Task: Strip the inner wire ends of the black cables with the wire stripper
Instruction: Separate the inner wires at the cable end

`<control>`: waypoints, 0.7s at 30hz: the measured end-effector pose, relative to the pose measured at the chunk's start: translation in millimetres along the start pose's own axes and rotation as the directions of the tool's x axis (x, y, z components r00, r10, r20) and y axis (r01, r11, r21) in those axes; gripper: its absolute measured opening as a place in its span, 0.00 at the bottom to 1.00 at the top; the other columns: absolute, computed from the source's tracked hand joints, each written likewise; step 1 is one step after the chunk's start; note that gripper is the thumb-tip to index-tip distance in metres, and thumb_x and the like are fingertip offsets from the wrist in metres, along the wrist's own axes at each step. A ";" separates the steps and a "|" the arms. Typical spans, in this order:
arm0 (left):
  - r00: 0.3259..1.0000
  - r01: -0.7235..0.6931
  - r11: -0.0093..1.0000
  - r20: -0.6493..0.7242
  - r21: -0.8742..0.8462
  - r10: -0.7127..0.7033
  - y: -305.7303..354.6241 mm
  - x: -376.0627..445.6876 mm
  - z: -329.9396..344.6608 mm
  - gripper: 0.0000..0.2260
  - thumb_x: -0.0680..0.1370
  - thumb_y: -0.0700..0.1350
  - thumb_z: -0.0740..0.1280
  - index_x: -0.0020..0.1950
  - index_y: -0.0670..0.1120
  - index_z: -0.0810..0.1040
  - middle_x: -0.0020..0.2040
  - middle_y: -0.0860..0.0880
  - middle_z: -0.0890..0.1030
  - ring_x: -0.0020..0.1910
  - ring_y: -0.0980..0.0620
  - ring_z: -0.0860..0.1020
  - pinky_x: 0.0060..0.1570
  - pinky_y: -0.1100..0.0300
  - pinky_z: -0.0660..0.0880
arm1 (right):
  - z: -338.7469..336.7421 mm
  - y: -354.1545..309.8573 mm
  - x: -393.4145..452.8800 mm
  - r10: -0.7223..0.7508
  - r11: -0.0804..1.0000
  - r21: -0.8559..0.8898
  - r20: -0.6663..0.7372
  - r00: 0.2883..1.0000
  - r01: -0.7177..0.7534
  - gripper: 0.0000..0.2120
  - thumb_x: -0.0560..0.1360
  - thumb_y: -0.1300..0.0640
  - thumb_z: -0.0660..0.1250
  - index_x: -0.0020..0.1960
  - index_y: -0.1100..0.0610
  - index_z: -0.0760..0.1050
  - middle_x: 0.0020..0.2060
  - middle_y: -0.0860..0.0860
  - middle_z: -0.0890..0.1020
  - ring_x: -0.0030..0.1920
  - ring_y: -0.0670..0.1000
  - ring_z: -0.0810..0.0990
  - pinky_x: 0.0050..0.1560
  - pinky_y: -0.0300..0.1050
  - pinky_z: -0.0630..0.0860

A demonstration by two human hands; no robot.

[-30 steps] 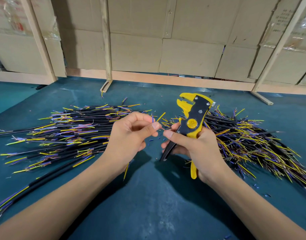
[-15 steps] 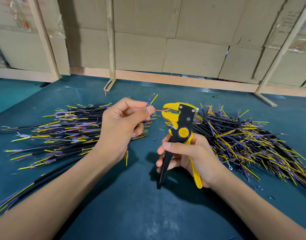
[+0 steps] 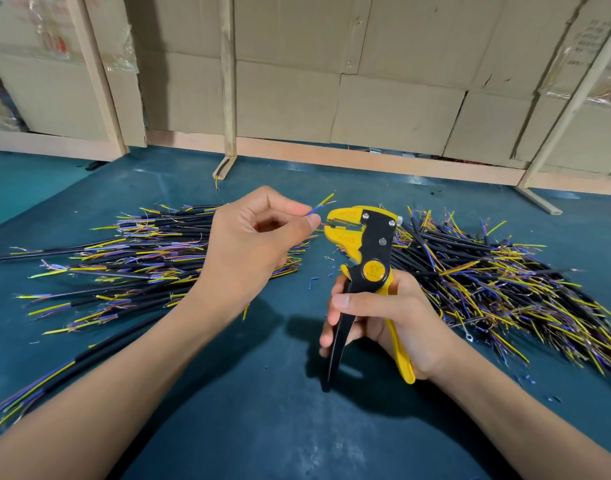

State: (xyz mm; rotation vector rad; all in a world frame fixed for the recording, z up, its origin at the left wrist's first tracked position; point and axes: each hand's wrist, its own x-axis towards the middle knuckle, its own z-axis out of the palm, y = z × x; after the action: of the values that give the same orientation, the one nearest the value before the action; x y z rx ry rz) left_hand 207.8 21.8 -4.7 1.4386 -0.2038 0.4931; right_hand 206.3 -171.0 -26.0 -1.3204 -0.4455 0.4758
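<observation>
Above the green worktop, the left hand pinches one cable's wire end at the jaws of one stripper gripped by the right hand, between two cable piles.

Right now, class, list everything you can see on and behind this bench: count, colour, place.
wire stripper: one, yellow and black, held upright at centre, head at the pinched wire end
held cable: one, its yellow and blue inner wires poke past the left grip
left cable pile: many, black with yellow, blue wires, left of centre
right cable pile: many, same colours, right
bench mat: one, teal
cardboard boxes: several, brown, behind
wooden frame: pale posts, behind
left hand: pinches the cable
right hand: grips the stripper's handles
</observation>
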 end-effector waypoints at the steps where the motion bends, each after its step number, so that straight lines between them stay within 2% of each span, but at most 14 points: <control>1: 1.000 -0.001 1.000 -0.002 -0.005 0.001 -0.5 -0.3 0.6 0.05 0.74 0.37 0.75 0.41 0.45 0.82 0.33 0.47 0.81 0.24 0.53 0.64 0.25 0.64 0.62 | 0.6 0.4 0.5 -0.004 1.000 0.004 -0.001 1.000 0.004 0.04 0.69 0.64 0.74 0.43 0.60 0.81 0.34 0.62 0.79 0.34 0.65 0.82 0.39 0.59 0.81; 5: 1.000 -0.014 1.000 -0.024 -0.020 0.013 -0.8 -0.9 1.7 0.08 0.74 0.37 0.75 0.39 0.49 0.82 0.35 0.42 0.82 0.24 0.52 0.64 0.25 0.64 0.62 | 2.1 5.0 1.7 -0.033 0.999 0.010 -0.045 0.998 0.033 0.03 0.68 0.66 0.71 0.39 0.59 0.80 0.32 0.61 0.78 0.31 0.64 0.81 0.37 0.58 0.80; 10: 0.999 -0.024 0.999 -0.024 -0.031 0.024 1.5 -1.9 3.4 0.10 0.75 0.37 0.75 0.38 0.51 0.83 0.38 0.36 0.81 0.24 0.52 0.64 0.25 0.63 0.60 | 2.4 7.2 2.6 -0.052 0.999 0.010 -0.054 0.997 0.053 0.05 0.64 0.62 0.74 0.39 0.60 0.79 0.31 0.61 0.77 0.29 0.63 0.80 0.37 0.61 0.79; 16: 0.998 0.036 0.995 -0.041 -0.088 -0.040 1.3 -2.3 5.8 0.09 0.74 0.37 0.75 0.38 0.50 0.82 0.35 0.43 0.82 0.23 0.53 0.63 0.23 0.65 0.60 | 0.9 7.8 3.0 -0.068 0.998 0.011 -0.053 0.996 0.069 0.05 0.63 0.61 0.74 0.38 0.60 0.80 0.30 0.61 0.78 0.28 0.63 0.80 0.38 0.60 0.78; 19: 0.995 0.078 0.987 -0.056 -0.141 -0.086 1.1 -3.6 9.0 0.08 0.74 0.37 0.75 0.37 0.48 0.82 0.35 0.43 0.82 0.22 0.53 0.62 0.23 0.66 0.60 | -0.9 7.6 3.2 -0.077 0.997 -0.006 -0.056 0.995 0.077 0.03 0.65 0.64 0.72 0.37 0.60 0.79 0.30 0.61 0.77 0.28 0.63 0.80 0.38 0.62 0.77; 21: 0.993 0.087 0.984 -0.061 -0.154 -0.098 1.1 -3.5 9.6 0.08 0.74 0.37 0.75 0.37 0.48 0.82 0.35 0.43 0.82 0.22 0.53 0.62 0.22 0.66 0.60 | -0.4 6.8 3.4 -0.074 0.997 -0.020 -0.066 0.995 0.073 0.03 0.63 0.63 0.72 0.36 0.60 0.79 0.29 0.61 0.77 0.26 0.62 0.79 0.37 0.62 0.75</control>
State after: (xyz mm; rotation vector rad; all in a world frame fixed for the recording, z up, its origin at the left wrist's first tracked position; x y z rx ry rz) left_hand 205.8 11.8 -4.0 1.2746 -0.1162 0.4410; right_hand 208.8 -168.3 -32.6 -1.3280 -0.4420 0.3664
